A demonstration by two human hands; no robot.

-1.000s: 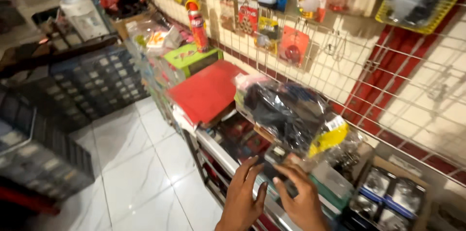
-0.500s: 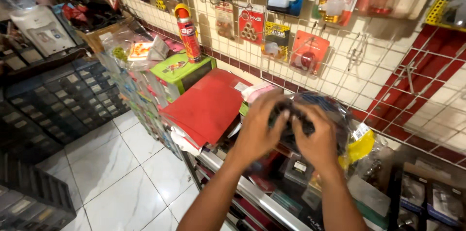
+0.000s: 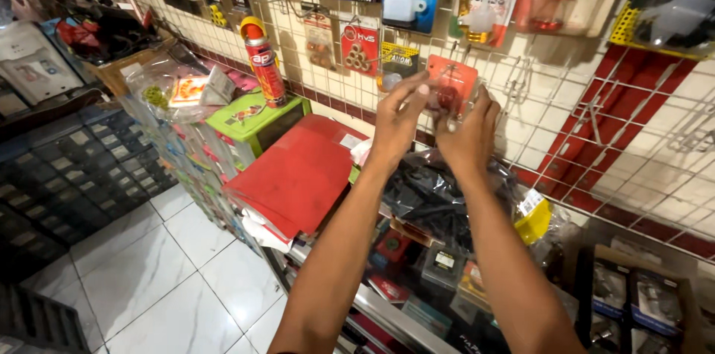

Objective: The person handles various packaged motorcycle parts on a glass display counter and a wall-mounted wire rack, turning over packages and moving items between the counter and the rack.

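hands: you have both raised to the wire grid wall [image 3: 596, 138].
left hand [image 3: 398, 119]: your fingers are curled, pinching the left edge of the orange blister pack [image 3: 452, 84].
right hand [image 3: 468, 134]: your fingers are closed on the pack's lower right side.
pack position: it hangs against the grid, above the black plastic bags [image 3: 432, 194].
nearby: red folder [image 3: 298, 175] lies left of your arms; a red spray can [image 3: 264, 67] stands on the green box [image 3: 253, 119].
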